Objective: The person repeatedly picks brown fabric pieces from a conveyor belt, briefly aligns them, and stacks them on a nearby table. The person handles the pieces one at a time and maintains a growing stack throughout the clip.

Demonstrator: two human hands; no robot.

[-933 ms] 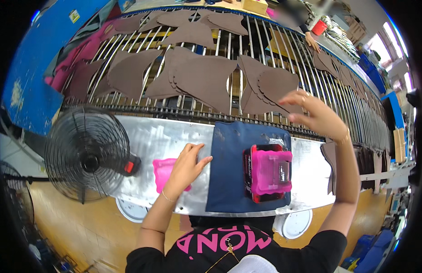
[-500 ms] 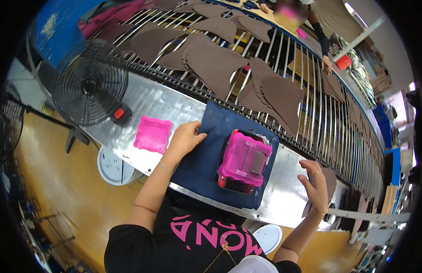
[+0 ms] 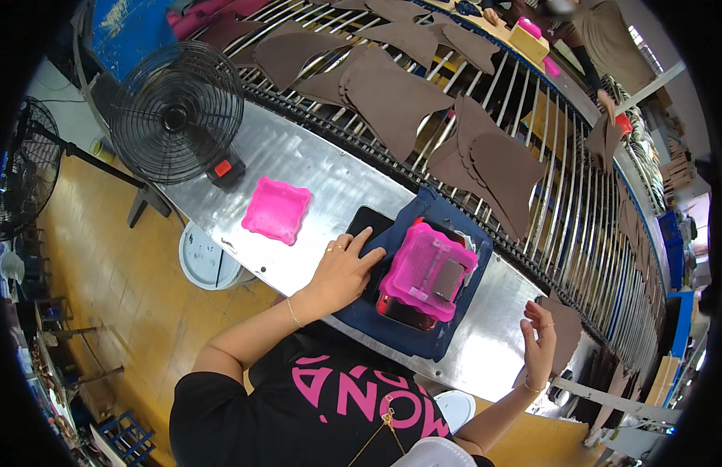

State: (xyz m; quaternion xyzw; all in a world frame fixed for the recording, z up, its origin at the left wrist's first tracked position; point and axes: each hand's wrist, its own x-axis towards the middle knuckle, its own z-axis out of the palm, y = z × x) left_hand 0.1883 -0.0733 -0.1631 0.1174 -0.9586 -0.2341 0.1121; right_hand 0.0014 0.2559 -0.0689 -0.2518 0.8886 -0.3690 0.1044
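Note:
My left hand (image 3: 346, 267) lies flat with fingers apart on the near left part of a dark blue mat (image 3: 443, 338) on the shiny metal bench (image 3: 322, 175). Just right of it on the mat stands a pink plastic mould (image 3: 429, 270) over a dark metal block. My right hand (image 3: 539, 344) hovers open above the bench's right end, fingers spread, next to a brown cut leather piece (image 3: 564, 331) at the rack's edge. Whether it touches the piece I cannot tell.
A pink tray (image 3: 277, 208) lies on the bench to the left. A black fan (image 3: 176, 114) stands at the bench's left end, another fan (image 3: 24, 175) on the floor. Behind the bench a roller rack (image 3: 579, 226) carries several brown leather pieces (image 3: 389, 97). Another person works across it.
My right hand came down from the rack to the bench's right end and lifted slightly, fingers spread. My left hand slid from the bench onto the mat. The view swung left.

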